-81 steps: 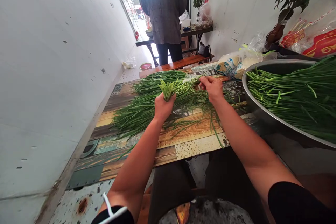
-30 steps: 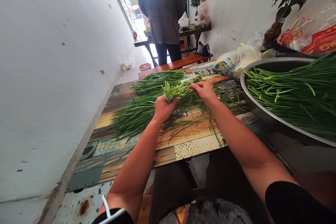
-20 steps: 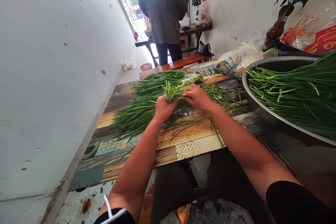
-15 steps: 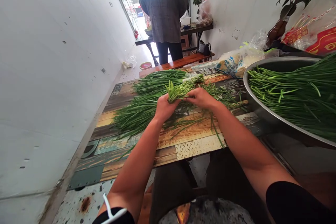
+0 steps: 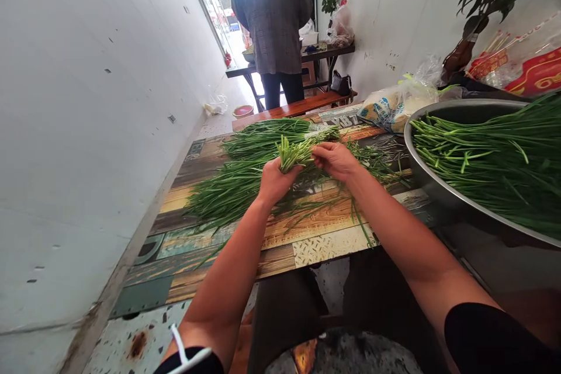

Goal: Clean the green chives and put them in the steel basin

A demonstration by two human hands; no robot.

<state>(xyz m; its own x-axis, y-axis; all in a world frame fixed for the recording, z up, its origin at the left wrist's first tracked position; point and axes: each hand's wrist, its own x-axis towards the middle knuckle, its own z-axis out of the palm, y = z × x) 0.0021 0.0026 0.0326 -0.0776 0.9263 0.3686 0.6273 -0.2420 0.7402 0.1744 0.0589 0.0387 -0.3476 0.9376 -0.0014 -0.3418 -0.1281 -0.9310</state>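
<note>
My left hand is wrapped round a bunch of garlic chives, pale cut ends up and to the right, long leaves trailing left over the table. Beside those ends, my right hand has thumb and fingertips pinched together; what lies between them is too small to make out. Just behind lies another bunch of chives, with a pale band round its stems. Loose trimmings are scattered right of my right hand, and a few stray blades lie in front.
A large metal basin heaped with chives stands at the right edge of the wood-patterned table. Behind it are a plastic bag and a potted plant. A person stands at a farther table beyond a bench.
My right hand has shifted slightly right and up, drawing a little away from my left hand. The left hand keeps hold of the chives in the same spot.
</note>
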